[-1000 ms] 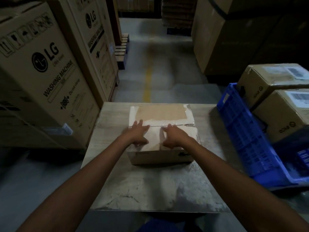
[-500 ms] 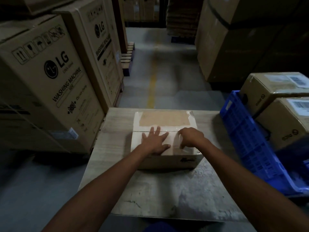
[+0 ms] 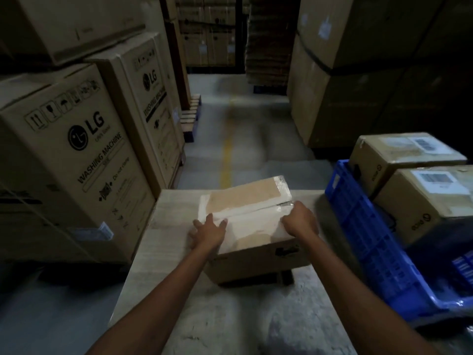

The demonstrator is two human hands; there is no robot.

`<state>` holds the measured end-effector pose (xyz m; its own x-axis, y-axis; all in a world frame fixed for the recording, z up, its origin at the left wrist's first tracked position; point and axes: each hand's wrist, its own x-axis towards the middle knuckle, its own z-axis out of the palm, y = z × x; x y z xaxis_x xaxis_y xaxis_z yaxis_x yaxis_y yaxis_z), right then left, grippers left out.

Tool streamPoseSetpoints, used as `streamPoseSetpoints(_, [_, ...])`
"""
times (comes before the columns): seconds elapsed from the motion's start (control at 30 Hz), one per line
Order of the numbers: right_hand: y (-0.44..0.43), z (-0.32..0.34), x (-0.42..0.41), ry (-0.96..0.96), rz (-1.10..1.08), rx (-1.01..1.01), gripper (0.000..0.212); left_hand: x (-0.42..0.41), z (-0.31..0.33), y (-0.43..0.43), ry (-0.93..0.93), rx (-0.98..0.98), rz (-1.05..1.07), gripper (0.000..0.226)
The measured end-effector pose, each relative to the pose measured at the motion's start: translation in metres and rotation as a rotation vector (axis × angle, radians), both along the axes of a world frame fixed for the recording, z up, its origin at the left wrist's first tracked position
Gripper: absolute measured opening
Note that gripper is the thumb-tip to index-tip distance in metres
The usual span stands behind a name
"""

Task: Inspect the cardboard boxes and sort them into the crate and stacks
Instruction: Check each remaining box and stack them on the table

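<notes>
Both hands (image 3: 208, 233) (image 3: 299, 222) grip taped cardboard box (image 3: 256, 260), tilted on table (image 3: 230, 316); blue crate (image 3: 368, 242) right

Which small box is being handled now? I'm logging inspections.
The taped box on the table, under both hands; the two labelled boxes sit untouched in the blue crate.

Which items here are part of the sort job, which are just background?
In the job:
- small cardboard box on the table, gripped by left hand and right hand
- blue crate
- two labelled boxes in it

Background:
- washing machine cartons
- big strapped cartons
- pallet
</notes>
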<state>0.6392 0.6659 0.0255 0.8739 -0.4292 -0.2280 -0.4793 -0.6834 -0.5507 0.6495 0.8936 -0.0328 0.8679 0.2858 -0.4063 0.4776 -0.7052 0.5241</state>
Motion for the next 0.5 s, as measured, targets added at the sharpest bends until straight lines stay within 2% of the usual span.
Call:
streamPoseSetpoints(0.13, [0.016, 0.062, -0.012, -0.121, 0.100, -0.278, 0.032, -0.006, -0.008, -0.012, -0.066, -0.297, -0.044, 0.071])
streamPoseSetpoints(0.23, [0.044, 0.082, -0.030, -0.171, 0.255, -0.378, 0.034, -0.009, -0.005, -0.023, -0.024, -0.461, -0.032, 0.063])
streamPoseSetpoints(0.3, [0.057, 0.075, -0.037, -0.244, 0.414, -0.308, 0.035, -0.004, 0.003, -0.025, -0.060, -0.498, -0.033, 0.066])
streamPoseSetpoints(0.37, [0.061, 0.071, -0.040, -0.338, 0.489, -0.123, 0.034, 0.000, 0.024, -0.022, -0.195, -0.601, 0.013, 0.055])
streamPoseSetpoints(0.43, [0.054, 0.068, -0.038, -0.381, 0.394, -0.057, 0.040, -0.002, 0.054, -0.011, -0.312, -0.802, 0.134, 0.044])
streamPoseSetpoints(0.5, [0.044, 0.063, -0.035, -0.300, 0.309, -0.145, 0.049, -0.004, 0.071, 0.005, -0.328, -0.977, 0.121, 0.041])
